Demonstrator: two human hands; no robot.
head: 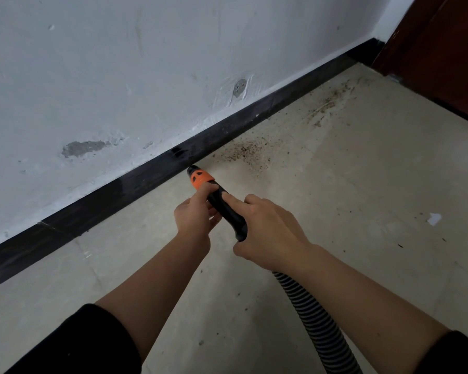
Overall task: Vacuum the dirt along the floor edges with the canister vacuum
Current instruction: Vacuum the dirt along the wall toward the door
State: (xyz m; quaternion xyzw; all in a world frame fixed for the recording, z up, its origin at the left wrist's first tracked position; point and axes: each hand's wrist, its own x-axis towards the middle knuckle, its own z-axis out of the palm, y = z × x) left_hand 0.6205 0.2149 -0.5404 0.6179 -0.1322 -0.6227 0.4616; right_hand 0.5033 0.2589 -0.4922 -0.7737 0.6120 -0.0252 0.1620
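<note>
The black vacuum nozzle (227,209) with an orange collar (200,179) points at the foot of the black skirting board (135,182). My left hand (193,211) grips the nozzle just behind the collar. My right hand (268,230) holds its rear end, index finger laid along the top. The ribbed grey hose (316,322) runs back from under my right wrist toward the bottom edge. A patch of brown dirt (243,152) lies along the skirting just beyond the nozzle tip. A second dirt patch (327,103) lies farther right. The canister is out of view.
A white, scuffed wall (119,76) rises above the skirting. A dark brown door (438,55) closes the far right corner. The beige floor (362,184) carries a small white scrap (434,219) at the right and scattered specks.
</note>
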